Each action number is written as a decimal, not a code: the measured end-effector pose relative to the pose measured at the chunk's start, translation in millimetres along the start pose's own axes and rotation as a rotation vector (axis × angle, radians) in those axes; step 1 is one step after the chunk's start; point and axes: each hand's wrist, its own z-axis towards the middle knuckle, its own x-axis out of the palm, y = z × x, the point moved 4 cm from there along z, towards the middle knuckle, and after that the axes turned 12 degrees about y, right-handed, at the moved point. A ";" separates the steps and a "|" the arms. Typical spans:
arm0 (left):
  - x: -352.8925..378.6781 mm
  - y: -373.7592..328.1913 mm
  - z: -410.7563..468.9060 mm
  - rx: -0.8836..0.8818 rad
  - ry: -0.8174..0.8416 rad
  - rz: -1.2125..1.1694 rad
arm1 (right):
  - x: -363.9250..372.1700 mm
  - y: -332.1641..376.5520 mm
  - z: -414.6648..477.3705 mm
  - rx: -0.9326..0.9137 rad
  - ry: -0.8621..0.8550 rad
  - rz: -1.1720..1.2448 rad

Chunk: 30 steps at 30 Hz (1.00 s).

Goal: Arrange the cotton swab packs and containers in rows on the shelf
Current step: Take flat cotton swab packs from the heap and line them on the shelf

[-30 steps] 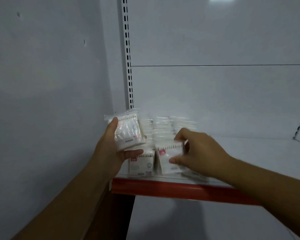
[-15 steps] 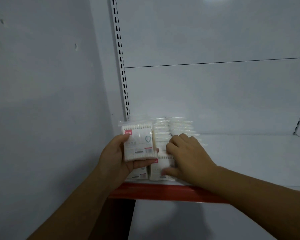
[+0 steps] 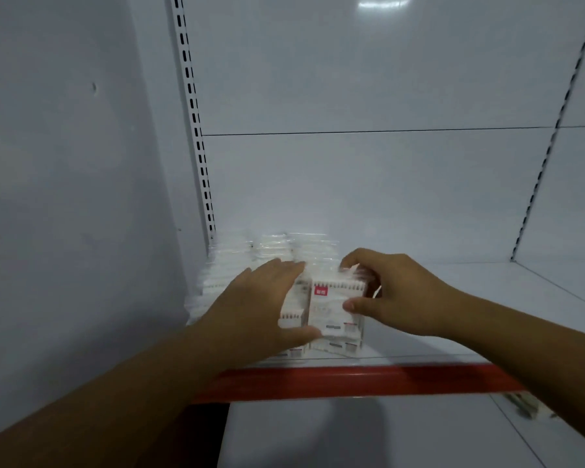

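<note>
Both hands on the cotton swab packs, at the 9 o'clock end of the shelf.
My right hand pinches the front pack, fingers curled over its top, thumb on its face; my left hand, at its 9 o'clock, presses flat with straight fingers on the neighbouring packs; the blurred rows toward 12 o'clock seem upright.
</note>
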 end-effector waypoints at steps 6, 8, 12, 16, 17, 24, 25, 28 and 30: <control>30.8 20.1 16.7 -0.068 0.256 0.337 | 33.3 -8.1 -3.1 -0.029 -0.009 -0.358; 34.2 21.8 16.6 -0.051 0.222 0.370 | 40.5 -10.2 -0.9 -0.040 0.031 -0.308; 38.1 23.2 17.0 -0.034 0.189 0.356 | 60.3 -16.6 8.0 -0.015 0.142 -0.307; 39.6 23.2 15.9 -0.021 0.189 0.355 | 70.5 -18.9 13.5 -0.024 0.116 -0.274; 39.5 23.1 15.3 -0.015 0.185 0.352 | 71.5 -19.7 14.2 -0.019 0.120 -0.281; 40.2 22.5 16.1 -0.021 0.222 0.324 | 72.3 -19.8 14.6 0.015 0.162 -0.286; 40.5 23.1 16.8 -0.024 0.231 0.324 | 71.8 -20.0 14.5 0.018 0.168 -0.287; 41.1 23.0 19.3 -0.036 0.275 0.323 | 69.1 -20.2 14.2 0.015 0.184 -0.330; 40.1 22.8 19.3 -0.050 0.313 0.324 | 68.7 -19.5 14.2 0.007 0.197 -0.366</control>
